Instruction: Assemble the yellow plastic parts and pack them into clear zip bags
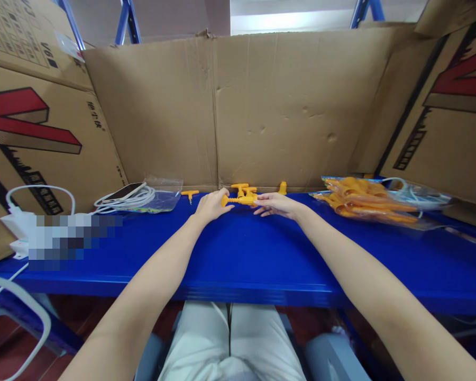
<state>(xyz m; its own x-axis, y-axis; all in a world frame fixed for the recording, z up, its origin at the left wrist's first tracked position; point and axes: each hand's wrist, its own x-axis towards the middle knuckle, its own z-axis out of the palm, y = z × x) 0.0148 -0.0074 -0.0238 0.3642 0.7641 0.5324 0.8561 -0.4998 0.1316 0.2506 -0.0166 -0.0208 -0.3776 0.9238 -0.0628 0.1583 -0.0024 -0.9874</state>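
Close to the back of the blue table, an orange plastic piece point(244, 199) with a ribbed shaft and a round end lies level between both hands. My left hand point(213, 205) is closed around its round left end. At the right end, my right hand point(277, 205) pinches it between thumb and fingers, the other fingers loosely bent. Just behind it shows another orange plastic part point(241, 187), partly covered. Left of my left hand lies an orange T-handle point(190, 192) with a metal screw tip. A small orange cap-like part point(283, 188) stands beyond my right hand.
Bagged orange plastic parts point(357, 196) lie at the right. A phone point(125, 192), a coiled white cable point(137, 200) and a clear bag point(166, 193) lie at the left, near a white plug block point(21, 225). Cardboard point(285, 106) walls the blue table point(246, 254) on three sides.
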